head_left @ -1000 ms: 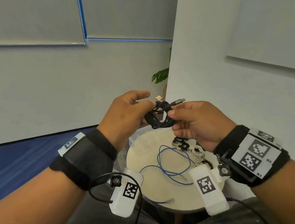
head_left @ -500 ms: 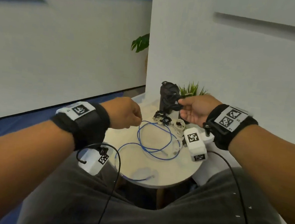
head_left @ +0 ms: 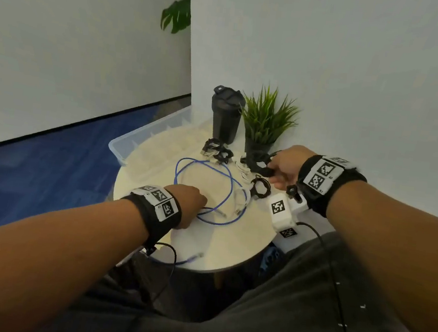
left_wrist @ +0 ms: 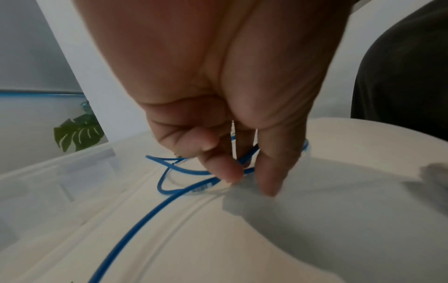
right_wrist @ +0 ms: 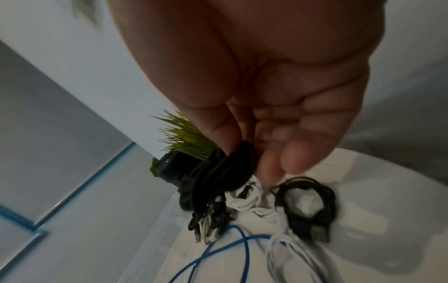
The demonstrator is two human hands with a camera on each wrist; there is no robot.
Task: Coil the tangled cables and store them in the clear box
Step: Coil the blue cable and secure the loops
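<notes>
Setting black coil (head_left: 260,165), pinched in right hand (head_left: 285,163), beside finished coils | left hand (head_left: 190,205) pinching loose blue cable (head_left: 201,188) | clear box (head_left: 145,135) unfilled

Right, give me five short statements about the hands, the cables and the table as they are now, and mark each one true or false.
1. The right hand holds a coiled black cable. True.
2. The left hand pinches the white cable. False: its fingers are on the blue cable.
3. The blue cable is coiled up neatly. False: it lies in loose loops on the round table.
4. A black bottle stands beside a potted plant at the far side of the table. True.
5. The coiled black cable is inside the clear box. False: it is over the table, near the plant.
</notes>
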